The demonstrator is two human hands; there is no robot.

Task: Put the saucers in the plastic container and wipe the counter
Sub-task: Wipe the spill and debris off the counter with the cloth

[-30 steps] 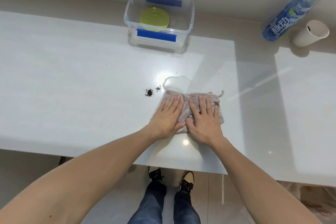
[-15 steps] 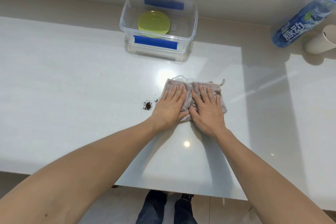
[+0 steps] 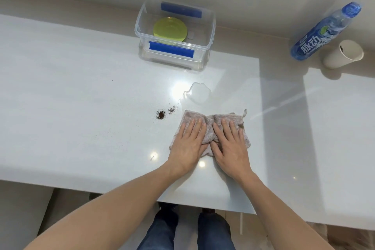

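A grey-pink cloth (image 3: 209,126) lies flat on the white counter (image 3: 81,107). My left hand (image 3: 188,144) presses on its left half and my right hand (image 3: 230,144) on its right half, fingers spread and pointing away from me. A small puddle of clear liquid (image 3: 198,91) sits just beyond the cloth. Dark brown crumbs (image 3: 162,115) lie to the cloth's left. At the back stands a clear plastic container (image 3: 211,32) with blue clips, holding yellow-green saucers (image 3: 170,30).
A blue drink bottle (image 3: 324,32) and a white paper cup (image 3: 343,55) stand at the back right on the beige ledge. The counter's front edge runs just under my forearms; my legs and shoes show below it.
Both hands pushed the cloth forward over the puddle, then pulled it back toward me. The puddle is uncovered again and looks about as large as before.
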